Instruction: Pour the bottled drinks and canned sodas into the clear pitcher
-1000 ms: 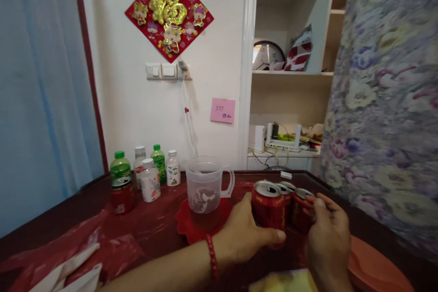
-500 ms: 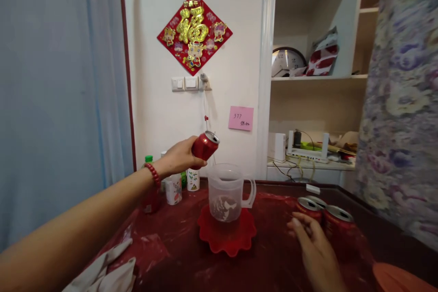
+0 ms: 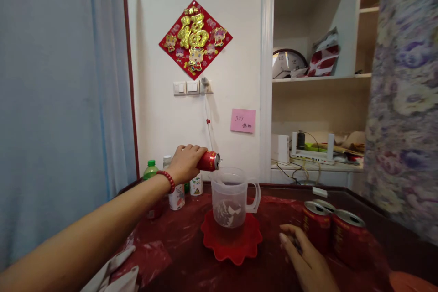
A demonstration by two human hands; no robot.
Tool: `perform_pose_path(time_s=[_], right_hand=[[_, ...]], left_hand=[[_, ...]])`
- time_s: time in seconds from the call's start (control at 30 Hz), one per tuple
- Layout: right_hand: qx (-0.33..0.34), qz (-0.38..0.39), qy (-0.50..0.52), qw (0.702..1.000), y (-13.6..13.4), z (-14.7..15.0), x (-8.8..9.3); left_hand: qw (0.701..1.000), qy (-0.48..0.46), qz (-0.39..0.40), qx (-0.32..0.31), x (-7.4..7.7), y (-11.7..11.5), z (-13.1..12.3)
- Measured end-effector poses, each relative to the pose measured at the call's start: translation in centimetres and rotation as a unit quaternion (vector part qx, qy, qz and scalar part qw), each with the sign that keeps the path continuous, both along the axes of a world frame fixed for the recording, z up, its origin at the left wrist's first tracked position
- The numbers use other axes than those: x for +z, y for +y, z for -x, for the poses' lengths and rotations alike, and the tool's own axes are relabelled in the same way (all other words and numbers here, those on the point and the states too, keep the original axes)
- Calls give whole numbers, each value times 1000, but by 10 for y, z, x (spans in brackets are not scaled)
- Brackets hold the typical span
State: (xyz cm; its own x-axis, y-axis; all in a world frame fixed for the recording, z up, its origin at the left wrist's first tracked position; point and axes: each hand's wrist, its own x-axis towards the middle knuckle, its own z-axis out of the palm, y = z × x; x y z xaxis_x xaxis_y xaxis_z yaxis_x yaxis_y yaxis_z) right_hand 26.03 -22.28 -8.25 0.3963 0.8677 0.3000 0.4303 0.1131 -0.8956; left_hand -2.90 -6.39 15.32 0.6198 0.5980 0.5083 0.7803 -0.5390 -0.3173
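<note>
One translucent plastic jug (image 3: pixel 230 200) stands just below and right of the left hand's grip.
That left hand (image 3: pixel 186 163) wraps a red metal can (image 3: pixel 207 161) tipped sideways, mouth near the jug; well right of it, the right hand (image 3: pixel 306 258) curls loosely, slightly parted.

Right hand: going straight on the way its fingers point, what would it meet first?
The right hand would probably meet the handle of the clear pitcher; depth is unclear, so it could reach the red scalloped dish first.

The head view faces forward and down over both hands (image 3: pixel 185 164) (image 3: pixel 310 260).
</note>
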Motion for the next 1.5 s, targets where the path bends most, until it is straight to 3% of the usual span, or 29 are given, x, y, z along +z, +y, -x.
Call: perform_pose_path(time_s=[0.87,1.5], right_hand=[[-9,20,4,1000,-7,11,19],[-15,-26,1,1000,-7,14,21]], left_hand=[[981,107,-161,-34,40,-6,-10],[954,159,-245,-70,56,-17,-32]])
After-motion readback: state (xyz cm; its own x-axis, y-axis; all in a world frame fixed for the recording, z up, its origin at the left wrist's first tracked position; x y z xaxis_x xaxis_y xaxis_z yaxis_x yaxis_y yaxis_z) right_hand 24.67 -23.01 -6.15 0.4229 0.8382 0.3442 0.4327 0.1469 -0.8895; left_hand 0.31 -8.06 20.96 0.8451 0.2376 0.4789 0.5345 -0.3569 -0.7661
